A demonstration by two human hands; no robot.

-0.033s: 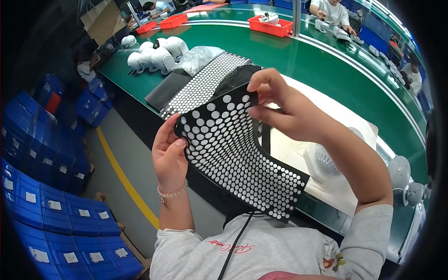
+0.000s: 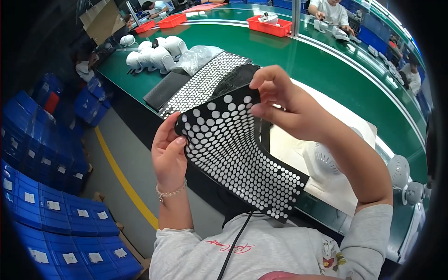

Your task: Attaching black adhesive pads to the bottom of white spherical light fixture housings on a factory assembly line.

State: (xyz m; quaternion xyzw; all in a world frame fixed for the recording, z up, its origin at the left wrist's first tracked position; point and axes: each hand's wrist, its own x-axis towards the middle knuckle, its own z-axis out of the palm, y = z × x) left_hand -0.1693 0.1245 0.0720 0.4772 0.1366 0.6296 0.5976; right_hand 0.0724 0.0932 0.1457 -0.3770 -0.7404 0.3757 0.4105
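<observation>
A flexible black sheet with rows of white round dots (image 2: 242, 163) hangs in a curve before me, its lower end near my shirt. My left hand (image 2: 169, 151) is closed on its upper left edge, thumb on the dotted face. At the upper right corner, my right hand (image 2: 282, 102) is closed with forefinger and thumb at the edge; whether a single dot is between them I cannot make out. Behind lies another dotted sheet (image 2: 200, 86) on the green table (image 2: 224, 35), beside a dark rolled or folded piece (image 2: 164, 88) and a clear plastic bag (image 2: 198, 58).
White rounded device housings (image 2: 161, 53) cluster at the far left of the table. Another white housing (image 2: 326, 156) stands on a pale board (image 2: 345, 198) under my right forearm. A red bin (image 2: 270, 27) is farther back. Blue crates (image 2: 70, 217) are stacked on the left. Co-workers sit across the table.
</observation>
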